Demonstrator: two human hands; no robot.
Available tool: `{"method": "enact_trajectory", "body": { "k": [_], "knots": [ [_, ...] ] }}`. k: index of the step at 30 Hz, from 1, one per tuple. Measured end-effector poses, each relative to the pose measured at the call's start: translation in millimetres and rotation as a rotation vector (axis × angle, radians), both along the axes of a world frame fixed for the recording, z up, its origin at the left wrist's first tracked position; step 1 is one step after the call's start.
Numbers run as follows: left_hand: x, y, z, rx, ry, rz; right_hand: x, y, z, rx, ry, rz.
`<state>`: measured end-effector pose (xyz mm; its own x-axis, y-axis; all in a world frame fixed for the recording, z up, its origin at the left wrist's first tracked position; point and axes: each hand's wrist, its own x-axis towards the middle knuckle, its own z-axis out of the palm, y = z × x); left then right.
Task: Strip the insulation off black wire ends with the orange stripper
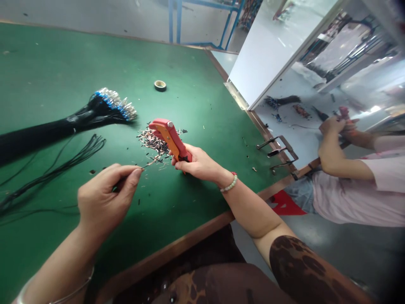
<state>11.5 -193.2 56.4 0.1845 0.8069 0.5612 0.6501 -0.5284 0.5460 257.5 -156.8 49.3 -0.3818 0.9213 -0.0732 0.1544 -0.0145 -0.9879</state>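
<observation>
My left hand is closed in a pinch on a thin black wire, whose tip pokes out past the thumb toward the right. Wrapped around a red and orange wire stripper, my right hand holds the tool with its head up and to the left. Behind and below the tool lies a heap of short wire scraps, copper and black. Several loose black wires lie left of my left hand. Beyond them rests a thick black wire bundle with blue and silver terminals at its end.
A roll of black tape lies on the green table. A metal clamp is fixed at the right edge, near a white upright panel. At right, another person works with both hands at a neighbouring table.
</observation>
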Motion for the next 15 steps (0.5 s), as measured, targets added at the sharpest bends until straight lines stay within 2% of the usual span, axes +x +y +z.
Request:
{"method": "enact_trajectory", "body": {
  "k": [4, 7, 12, 15],
  "knots": [
    [0.3, -2.1, 3.1, 0.045, 0.023, 0.049, -12.1, -8.6, -1.5, -0.190, 0.275, 0.031],
    [1.2, -3.9, 4.4, 0.086, 0.049, 0.056, -21.8, -18.5, -4.0, -0.249, 0.422, 0.090],
    [3.7, -6.2, 0.0, 0.192, 0.072, 0.014, -29.1, -28.3, -8.3, -0.273, 0.503, 0.126],
    [4.2, -6.9, -1.5, 0.196, 0.071, 0.031, -30.9, -30.3, -11.9, -0.261, 0.483, 0.142]
  ]
}}
